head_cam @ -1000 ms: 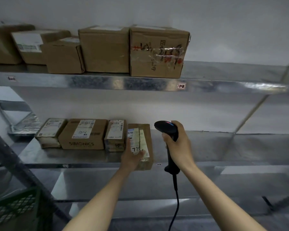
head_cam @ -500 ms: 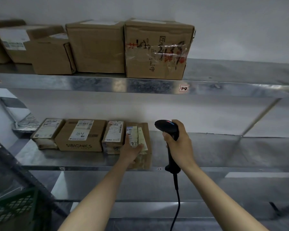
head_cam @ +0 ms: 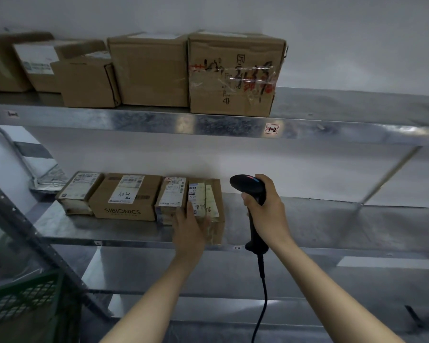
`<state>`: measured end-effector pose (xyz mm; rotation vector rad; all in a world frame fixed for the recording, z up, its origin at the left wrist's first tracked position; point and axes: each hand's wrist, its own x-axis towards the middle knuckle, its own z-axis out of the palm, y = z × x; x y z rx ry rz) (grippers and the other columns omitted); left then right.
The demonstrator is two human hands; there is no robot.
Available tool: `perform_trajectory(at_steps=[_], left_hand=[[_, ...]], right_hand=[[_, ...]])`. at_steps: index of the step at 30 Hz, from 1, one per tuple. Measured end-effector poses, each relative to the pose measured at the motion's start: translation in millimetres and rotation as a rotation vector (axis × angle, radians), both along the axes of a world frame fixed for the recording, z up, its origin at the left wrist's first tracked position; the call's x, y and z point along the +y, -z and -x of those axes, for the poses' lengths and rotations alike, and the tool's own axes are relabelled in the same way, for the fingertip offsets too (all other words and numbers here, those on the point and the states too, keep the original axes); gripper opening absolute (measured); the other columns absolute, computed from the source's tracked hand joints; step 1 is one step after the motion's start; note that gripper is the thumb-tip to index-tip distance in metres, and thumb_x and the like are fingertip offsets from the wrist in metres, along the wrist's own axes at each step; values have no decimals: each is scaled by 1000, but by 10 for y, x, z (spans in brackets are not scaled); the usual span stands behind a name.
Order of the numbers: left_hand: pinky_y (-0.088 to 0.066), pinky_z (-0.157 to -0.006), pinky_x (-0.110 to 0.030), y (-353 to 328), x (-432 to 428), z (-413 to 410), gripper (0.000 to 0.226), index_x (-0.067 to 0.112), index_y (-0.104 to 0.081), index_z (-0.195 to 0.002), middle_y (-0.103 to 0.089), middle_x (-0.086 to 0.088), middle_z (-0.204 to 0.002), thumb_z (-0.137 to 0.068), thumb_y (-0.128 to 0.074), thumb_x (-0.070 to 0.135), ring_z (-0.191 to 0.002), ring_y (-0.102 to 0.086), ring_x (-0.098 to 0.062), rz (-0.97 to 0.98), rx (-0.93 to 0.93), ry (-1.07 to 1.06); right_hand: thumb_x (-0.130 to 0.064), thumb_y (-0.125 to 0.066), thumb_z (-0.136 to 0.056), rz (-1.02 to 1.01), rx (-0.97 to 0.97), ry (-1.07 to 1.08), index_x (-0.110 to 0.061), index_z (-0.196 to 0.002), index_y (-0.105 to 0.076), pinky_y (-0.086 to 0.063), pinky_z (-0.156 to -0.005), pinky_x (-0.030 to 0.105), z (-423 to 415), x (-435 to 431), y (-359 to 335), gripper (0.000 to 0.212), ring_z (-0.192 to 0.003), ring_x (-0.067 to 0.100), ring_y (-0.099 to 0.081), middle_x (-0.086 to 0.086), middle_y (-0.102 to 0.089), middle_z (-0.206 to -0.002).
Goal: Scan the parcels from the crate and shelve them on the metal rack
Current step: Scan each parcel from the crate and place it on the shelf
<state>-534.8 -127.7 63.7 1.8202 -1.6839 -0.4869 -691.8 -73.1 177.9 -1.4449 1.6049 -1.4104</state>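
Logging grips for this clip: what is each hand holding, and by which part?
The right hand grips the scanner by its handle. The left hand holds nothing; its fingers lie flat on the lower row's rightmost parcel.

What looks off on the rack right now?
The parcel under the left hand sits further forward than its row, near the shelf edge. The top-shelf right box has wrinkled tape over scrawled writing.

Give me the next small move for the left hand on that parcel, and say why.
Probably push the parcel a little further back, then let go. The left hand lies on its near end, and that end sits closer to the shelf lip than the fronts of its three neighbours. The right hand only holds the scanner.
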Motion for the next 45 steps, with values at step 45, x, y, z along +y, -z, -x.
perform_trajectory(at_steps=[45], left_hand=[[6, -116, -49, 3, 494, -802, 86, 17, 9, -152, 11, -1, -161, -90, -18, 70, -148, 10, -18, -20, -391, 48]], right_hand=[[-13, -58, -93, 120, 10, -171, -36, -121, -44, -39, -61, 0, -507, 575, -164, 39, -82, -16, -55, -28, -54, -96]])
